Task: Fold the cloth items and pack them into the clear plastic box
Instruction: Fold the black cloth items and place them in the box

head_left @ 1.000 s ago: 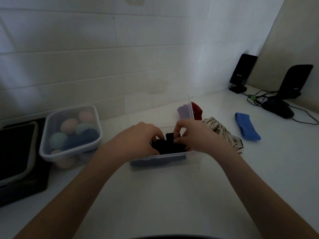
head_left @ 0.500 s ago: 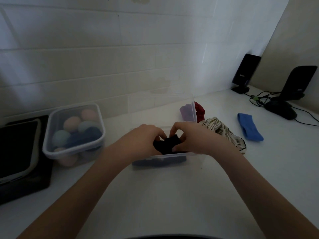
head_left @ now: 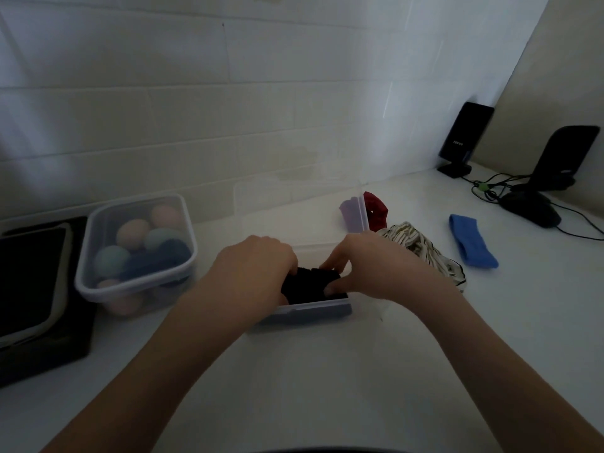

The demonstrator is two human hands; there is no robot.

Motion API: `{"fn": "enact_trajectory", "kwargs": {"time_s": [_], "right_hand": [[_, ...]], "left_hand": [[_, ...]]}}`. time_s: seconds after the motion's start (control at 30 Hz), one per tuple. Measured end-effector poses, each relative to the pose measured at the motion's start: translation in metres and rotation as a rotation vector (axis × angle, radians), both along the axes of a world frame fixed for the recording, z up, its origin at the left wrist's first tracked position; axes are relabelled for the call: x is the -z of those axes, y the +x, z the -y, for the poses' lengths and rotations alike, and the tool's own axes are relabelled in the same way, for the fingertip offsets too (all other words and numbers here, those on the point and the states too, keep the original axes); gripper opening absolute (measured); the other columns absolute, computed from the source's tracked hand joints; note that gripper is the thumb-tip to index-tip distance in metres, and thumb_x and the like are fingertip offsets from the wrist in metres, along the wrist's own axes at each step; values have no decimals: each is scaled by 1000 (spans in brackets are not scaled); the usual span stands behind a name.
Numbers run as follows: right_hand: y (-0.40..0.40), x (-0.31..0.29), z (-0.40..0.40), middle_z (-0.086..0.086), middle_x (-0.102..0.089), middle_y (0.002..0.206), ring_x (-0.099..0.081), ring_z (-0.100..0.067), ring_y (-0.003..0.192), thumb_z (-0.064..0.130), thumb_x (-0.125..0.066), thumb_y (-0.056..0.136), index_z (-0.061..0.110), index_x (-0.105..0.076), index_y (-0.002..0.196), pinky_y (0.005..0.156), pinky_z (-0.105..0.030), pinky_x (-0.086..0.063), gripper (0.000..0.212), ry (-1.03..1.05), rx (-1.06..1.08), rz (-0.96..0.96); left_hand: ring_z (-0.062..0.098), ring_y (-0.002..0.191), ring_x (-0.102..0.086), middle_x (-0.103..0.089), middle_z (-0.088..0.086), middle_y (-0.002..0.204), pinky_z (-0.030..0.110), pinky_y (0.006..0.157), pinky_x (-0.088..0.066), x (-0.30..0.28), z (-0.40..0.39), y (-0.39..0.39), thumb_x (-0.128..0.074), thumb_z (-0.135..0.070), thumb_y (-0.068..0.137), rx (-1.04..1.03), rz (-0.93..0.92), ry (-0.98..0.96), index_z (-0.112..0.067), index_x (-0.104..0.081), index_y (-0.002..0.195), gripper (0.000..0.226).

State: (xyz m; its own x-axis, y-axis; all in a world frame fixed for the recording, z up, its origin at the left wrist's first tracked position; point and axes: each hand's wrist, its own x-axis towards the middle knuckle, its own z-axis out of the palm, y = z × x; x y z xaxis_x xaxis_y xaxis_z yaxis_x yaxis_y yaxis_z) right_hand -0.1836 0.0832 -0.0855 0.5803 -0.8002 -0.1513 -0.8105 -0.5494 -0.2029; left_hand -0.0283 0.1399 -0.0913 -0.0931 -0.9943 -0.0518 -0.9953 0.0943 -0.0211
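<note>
Both my hands, left hand and right hand, grip the black cloth between them, lying crosswise just above the clear plastic box's near end.

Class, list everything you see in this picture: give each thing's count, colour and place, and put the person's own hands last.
clear plastic box: one, transparent, centre of white counter
black cloth: one, in that box
purple cloth: one, far end of box
red cloth: one, behind box
striped cloth: one, cream and dark, right of box
blue headband: one, further right
second plastic tub: one, clear, left, holding pastel round things
black speakers: two, far right corner
black tray: one, far left
left hand: on black cloth
right hand: on black cloth
</note>
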Motion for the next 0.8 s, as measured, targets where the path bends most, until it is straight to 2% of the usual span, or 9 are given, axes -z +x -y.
{"fn": "enact_trajectory", "kwargs": {"time_s": [0.1, 0.17, 0.23, 0.27, 0.37, 0.47, 0.53, 0.63, 0.8], "right_hand": [[-1, -1, 1, 6, -71, 112, -64, -11, 87, 41, -72, 76, 32, -64, 119, 86, -37, -55, 45, 35, -56, 6], [-2, -5, -1, 12, -70, 109, -58, 3, 71, 36, -71, 79, 33, -58, 126, 81, -20, -52, 48, 114, -106, 25], [-4, -10, -1, 27, -62, 75, -54, 16, 55, 27, -70, 82, 32, -56, 129, 61, 2, -40, 49, 184, -123, 40], [-5, -11, 0, 31, -53, 58, -50, 22, 51, 24, -69, 82, 31, -57, 128, 53, 4, -36, 48, 203, -119, 46], [-5, -11, -1, 32, -50, 40, -50, 19, 47, 19, -68, 84, 28, -58, 127, 47, 2, -35, 45, 199, -117, 44], [1, -6, -6, 18, -69, 88, -50, 0, 58, 22, -68, 83, 30, -60, 125, 62, -9, -42, 43, 109, -155, 22], [4, -2, -6, -1, -63, 113, -54, -10, 78, 26, -68, 81, 29, -63, 123, 79, -27, -49, 42, 31, -176, -12], [6, 2, -4, -5, -61, 114, -57, -22, 100, 30, -67, 81, 27, -63, 122, 88, -37, -49, 42, -28, -209, -64], [6, 0, -1, -3, -72, 101, -63, -20, 90, 30, -66, 80, 26, -69, 115, 83, -36, -53, 35, -2, -235, -35]], "left_hand": [[24, 91, -64, -67, 3, 99, 33, 76, -53, -3, -4, 7, -63, -21, 76, 20, -36, 55, -30, -66, 107, 32], [24, 97, -64, -67, 5, 106, 34, 84, -52, -4, -4, 9, -61, -16, 78, 39, -68, 108, -30, -64, 114, 38], [24, 102, -62, -66, 4, 112, 33, 88, -50, -3, -3, 11, -60, -12, 80, 49, -75, 115, -30, -62, 119, 43], [24, 102, -62, -66, 4, 112, 33, 89, -50, -2, -2, 11, -60, -12, 80, 54, -78, 112, -30, -62, 119, 43], [24, 95, -64, -69, 6, 104, 33, 85, -51, 0, -1, 11, -60, -13, 79, 60, -93, 102, -26, -67, 111, 35], [25, 89, -65, -69, 7, 96, 30, 75, -51, 3, 2, 9, -61, -13, 76, 31, -83, 95, -21, -71, 102, 29], [25, 86, -65, -64, 5, 84, 29, 67, -46, 5, 3, 7, -61, -9, 74, -10, -61, 90, -17, -71, 94, 23], [25, 87, -63, -54, 4, 79, 30, 65, -42, 7, 2, 1, -61, -7, 74, -42, 2, 70, -14, -66, 90, 18], [26, 88, -63, -51, 6, 81, 30, 65, -41, 7, 4, 0, -60, -6, 75, -36, 62, 90, -13, -67, 94, 22]]}}
